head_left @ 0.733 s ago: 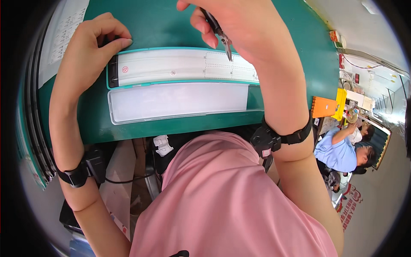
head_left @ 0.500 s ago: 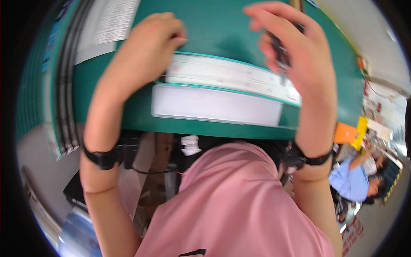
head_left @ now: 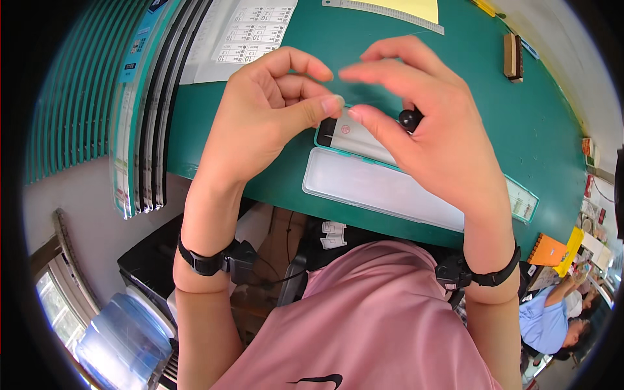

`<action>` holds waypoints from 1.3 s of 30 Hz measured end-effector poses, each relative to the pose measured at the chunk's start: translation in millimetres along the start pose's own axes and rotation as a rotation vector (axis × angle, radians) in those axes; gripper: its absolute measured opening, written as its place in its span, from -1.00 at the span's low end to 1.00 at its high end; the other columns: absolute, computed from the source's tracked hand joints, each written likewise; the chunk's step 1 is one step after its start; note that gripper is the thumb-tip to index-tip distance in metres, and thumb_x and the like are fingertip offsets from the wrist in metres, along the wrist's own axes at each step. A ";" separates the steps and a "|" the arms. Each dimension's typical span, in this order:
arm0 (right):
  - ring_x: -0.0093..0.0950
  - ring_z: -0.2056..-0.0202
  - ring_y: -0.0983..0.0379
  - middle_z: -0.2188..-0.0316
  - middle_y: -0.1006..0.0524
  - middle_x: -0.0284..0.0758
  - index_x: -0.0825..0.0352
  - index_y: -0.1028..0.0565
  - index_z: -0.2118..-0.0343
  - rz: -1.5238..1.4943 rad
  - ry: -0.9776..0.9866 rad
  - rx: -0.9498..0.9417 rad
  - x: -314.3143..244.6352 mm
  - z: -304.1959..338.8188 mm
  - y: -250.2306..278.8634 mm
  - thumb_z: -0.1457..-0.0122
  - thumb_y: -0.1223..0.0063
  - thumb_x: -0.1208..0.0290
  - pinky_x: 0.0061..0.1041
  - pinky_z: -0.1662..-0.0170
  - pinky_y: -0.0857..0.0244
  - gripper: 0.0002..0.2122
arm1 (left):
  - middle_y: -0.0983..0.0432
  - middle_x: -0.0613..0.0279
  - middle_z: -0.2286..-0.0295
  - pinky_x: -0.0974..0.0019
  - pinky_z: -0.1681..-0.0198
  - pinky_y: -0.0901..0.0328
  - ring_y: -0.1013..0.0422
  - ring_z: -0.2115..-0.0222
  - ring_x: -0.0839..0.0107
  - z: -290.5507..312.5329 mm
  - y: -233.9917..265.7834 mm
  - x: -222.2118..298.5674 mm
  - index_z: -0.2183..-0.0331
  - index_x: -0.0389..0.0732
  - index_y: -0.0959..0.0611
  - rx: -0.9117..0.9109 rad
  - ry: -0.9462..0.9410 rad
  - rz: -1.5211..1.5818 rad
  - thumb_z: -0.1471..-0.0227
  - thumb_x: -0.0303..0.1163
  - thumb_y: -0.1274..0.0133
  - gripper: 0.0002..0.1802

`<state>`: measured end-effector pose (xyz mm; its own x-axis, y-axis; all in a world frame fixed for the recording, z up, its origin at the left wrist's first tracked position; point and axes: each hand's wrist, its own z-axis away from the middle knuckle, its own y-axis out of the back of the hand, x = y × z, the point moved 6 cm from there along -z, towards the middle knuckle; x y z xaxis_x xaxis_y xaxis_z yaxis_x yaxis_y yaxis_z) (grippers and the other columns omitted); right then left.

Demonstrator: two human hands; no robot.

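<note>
My left hand is raised over the green table, its thumb and index finger bent and apart. Nothing shows between those two tips. Opposite it, my right hand has its thumb and fingers spread toward the left hand. A dark tool with a round black end is held in its palm; the rest of the tool is hidden by the hand. Below the hands lies a long, shallow case with a teal rim, partly covered by my right hand and forearm. Its translucent white lid lies folded open toward me.
Printed label sheets lie at the far left beside upright teal and black panels. A ruler and yellow paper lie at the back. A brown-and-black block sits far right. A water bottle stands lower left.
The view has shifted, and the case sits farther right in it. My left hand has lifted off the table and its fingers have parted. The two hands are now close together.
</note>
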<state>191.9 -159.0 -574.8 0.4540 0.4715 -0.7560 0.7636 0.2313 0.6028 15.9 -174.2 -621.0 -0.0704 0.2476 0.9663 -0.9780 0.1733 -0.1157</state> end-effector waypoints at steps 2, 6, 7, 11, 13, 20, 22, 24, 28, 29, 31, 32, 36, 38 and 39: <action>-0.57 0.47 -0.38 0.22 -0.55 -0.37 0.33 -0.61 0.31 0.041 0.088 -0.062 1.4 -1.3 -9.5 -0.07 -0.27 0.59 -0.59 0.45 -0.23 -0.88 | -0.60 0.25 0.39 0.50 0.31 -0.32 -0.49 0.37 0.56 3.0 2.4 -2.5 0.19 -0.32 -0.59 0.008 0.033 0.010 -0.06 -0.56 -0.24 -0.76; -0.51 0.47 -0.44 0.24 -0.57 -0.32 0.37 -0.58 0.40 0.091 0.012 -0.067 1.5 10.8 -16.5 -0.08 -0.25 0.61 -0.55 0.44 -0.28 -0.94 | -0.60 0.30 0.39 0.43 0.32 -0.32 -0.45 0.38 0.56 25.0 2.5 -2.0 0.12 -0.30 -0.63 0.193 -0.213 -0.584 0.04 -0.56 -0.30 -0.62; -0.38 0.48 -0.48 0.28 -0.56 -0.32 0.35 -0.57 0.43 0.122 -0.048 -0.041 8.0 18.5 -22.0 -0.05 -0.25 0.59 -0.45 0.42 -0.33 -0.94 | -0.58 0.28 0.40 0.37 0.31 -0.32 -0.41 0.40 0.48 33.1 -1.8 -0.6 0.11 -0.28 -0.66 0.182 -0.334 -0.788 0.11 -0.55 -0.33 -0.57; -0.26 0.52 -0.51 0.32 -0.55 -0.33 0.33 -0.56 0.47 0.163 -0.138 0.000 17.2 23.3 -35.9 -0.02 -0.26 0.58 -0.34 0.43 -0.39 -0.94 | -0.53 0.15 0.34 0.27 0.31 -0.33 -0.37 0.39 0.23 48.9 -9.5 -15.2 0.14 -0.32 -0.69 0.170 -0.583 -0.947 0.19 -0.61 -0.28 -0.56; -0.27 0.52 -0.51 0.32 -0.55 -0.33 0.33 -0.57 0.47 0.182 -0.128 -0.006 17.6 22.0 -39.2 -0.02 -0.26 0.58 -0.34 0.44 -0.39 -0.94 | -0.51 0.13 0.30 0.25 0.32 -0.32 -0.35 0.38 0.19 52.0 -12.6 -17.8 0.13 -0.33 -0.69 0.143 -0.595 -0.990 0.24 -0.62 -0.25 -0.51; -0.29 0.53 -0.50 0.36 -0.54 -0.34 0.32 -0.57 0.48 0.151 -0.155 -0.017 17.1 20.0 -40.2 0.00 -0.27 0.58 -0.35 0.44 -0.38 -0.93 | -0.51 0.12 0.30 0.25 0.33 -0.32 -0.34 0.39 0.22 51.5 -12.4 -21.0 0.12 -0.35 -0.69 0.144 -0.610 -1.008 0.30 -0.63 -0.22 -0.46; -0.30 0.53 -0.50 0.36 -0.53 -0.34 0.32 -0.57 0.48 0.158 -0.142 -0.015 16.3 19.6 -40.1 0.00 -0.27 0.58 -0.35 0.44 -0.38 -0.93 | -0.51 0.12 0.30 0.24 0.34 -0.32 -0.35 0.39 0.22 51.5 -12.8 -21.0 0.12 -0.35 -0.70 0.140 -0.614 -1.011 0.31 -0.63 -0.21 -0.46; -0.30 0.53 -0.49 0.37 -0.53 -0.34 0.31 -0.57 0.48 0.165 -0.130 -0.012 15.5 19.5 -39.9 0.00 -0.27 0.58 -0.35 0.44 -0.38 -0.93 | -0.51 0.12 0.30 0.24 0.34 -0.32 -0.35 0.39 0.22 51.7 -12.6 -20.9 0.12 -0.35 -0.70 0.147 -0.615 -1.009 0.31 -0.63 -0.21 -0.46; -0.43 0.48 -0.48 0.36 -0.54 -0.30 0.40 -0.58 0.40 0.206 -0.103 -0.047 13.4 19.1 -39.8 -0.05 -0.24 0.67 -0.52 0.42 -0.32 -0.93 | -0.50 0.13 0.32 0.26 0.37 -0.32 -0.34 0.41 0.22 52.1 -12.8 -20.2 0.12 -0.35 -0.70 0.152 -0.628 -1.022 0.32 -0.63 -0.22 -0.45; -0.41 0.48 -0.49 0.36 -0.54 -0.30 0.40 -0.58 0.40 0.217 -0.108 -0.052 13.5 19.4 -38.4 -0.05 -0.24 0.66 -0.51 0.41 -0.33 -0.93 | -0.50 0.13 0.32 0.26 0.37 -0.32 -0.34 0.41 0.22 52.9 -13.3 -20.7 0.12 -0.35 -0.70 0.149 -0.630 -1.021 0.32 -0.63 -0.22 -0.45; -0.36 0.50 -0.49 0.37 -0.54 -0.31 0.36 -0.57 0.44 0.259 -0.120 -0.042 15.2 26.4 -25.9 -0.03 -0.25 0.62 -0.42 0.42 -0.36 -0.94 | -0.51 0.09 0.20 0.17 0.24 -0.33 -0.38 0.30 0.17 54.4 -13.0 -23.6 0.08 -0.32 -0.68 0.136 -0.561 -1.036 0.28 -0.63 -0.16 -0.43; -0.30 0.53 -0.50 0.38 -0.53 -0.32 0.31 -0.57 0.49 0.302 -0.131 -0.035 16.6 32.2 -16.7 -0.02 -0.25 0.58 -0.34 0.43 -0.38 -0.94 | -0.51 0.09 0.20 0.17 0.24 -0.33 -0.38 0.30 0.17 55.1 -16.4 -19.9 0.08 -0.32 -0.68 0.130 -0.565 -1.037 0.28 -0.63 -0.16 -0.43; -0.26 0.51 -0.50 0.37 -0.53 -0.29 0.32 -0.56 0.48 0.381 -0.313 -0.021 31.2 62.0 20.5 -0.04 -0.23 0.56 -0.34 0.42 -0.38 -0.95 | -0.38 -0.03 -0.10 0.01 -0.12 -0.19 -0.29 -0.08 -0.01 47.3 -46.1 -11.6 -0.02 -0.26 -0.63 0.092 -0.522 -1.314 0.21 -0.69 0.01 -0.35; -0.35 0.44 -0.50 0.35 -0.53 -0.27 0.35 -0.59 0.37 0.371 -0.206 -0.007 30.0 64.8 28.5 -0.06 -0.27 0.58 -0.48 0.37 -0.35 -0.92 | -0.31 -0.07 -0.19 -0.04 -0.24 -0.10 -0.21 -0.21 -0.06 44.4 -68.1 -6.1 -0.05 -0.23 -0.62 0.038 -0.504 -1.374 0.21 -0.71 0.06 -0.32; -0.44 0.45 -0.50 0.32 -0.55 -0.33 0.36 -0.59 0.27 0.360 -0.208 -0.019 31.7 67.3 36.5 -0.09 -0.19 0.59 -0.50 0.38 -0.35 -0.87 | -0.29 -0.08 -0.21 -0.05 -0.27 -0.07 -0.16 -0.25 -0.08 45.2 -68.3 -4.6 -0.06 -0.22 -0.62 0.055 -0.428 -1.463 0.20 -0.74 0.08 -0.30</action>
<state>265.0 -192.9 -593.9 0.7751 0.3433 -0.5304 0.5313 0.1000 0.8412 74.2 -230.3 -607.1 0.8947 -0.3919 0.2142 -0.2424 -0.0232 0.9699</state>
